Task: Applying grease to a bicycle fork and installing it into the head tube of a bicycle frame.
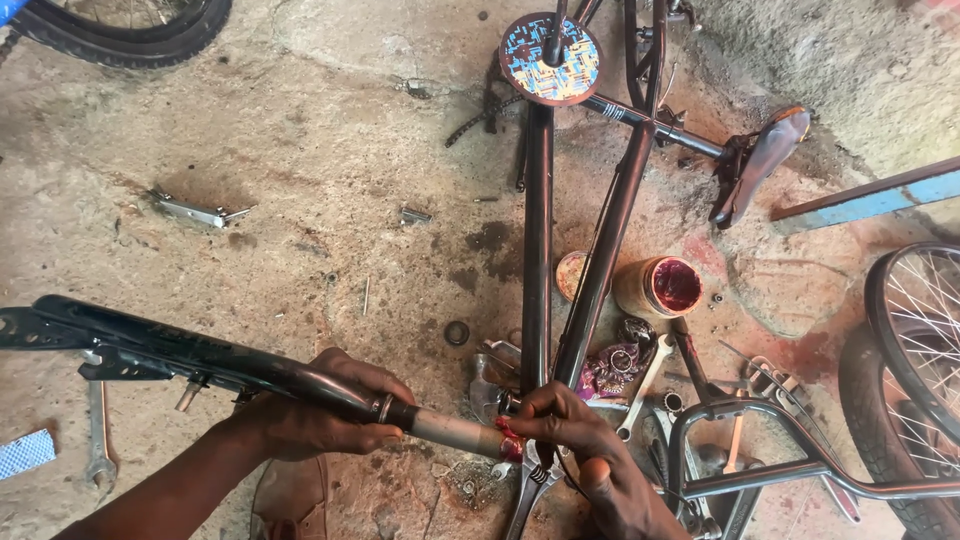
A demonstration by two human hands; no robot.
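Gripping fork [200,360], left hand [320,410] clamped, right hand [565,430] pinching steerer tube [455,432] end, fingertips hidden

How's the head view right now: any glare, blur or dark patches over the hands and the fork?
Head view: soft, even daylight with faint shadows; mild glare on the fork and its steerer tube; left hand and right hand sharp; wide-angle bending near the wheel at the edge.

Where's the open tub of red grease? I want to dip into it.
In the head view the tub of red grease lies tipped on the ground right of centre, beside the bike frame tube and just above the spanner, ahead of the right hand.
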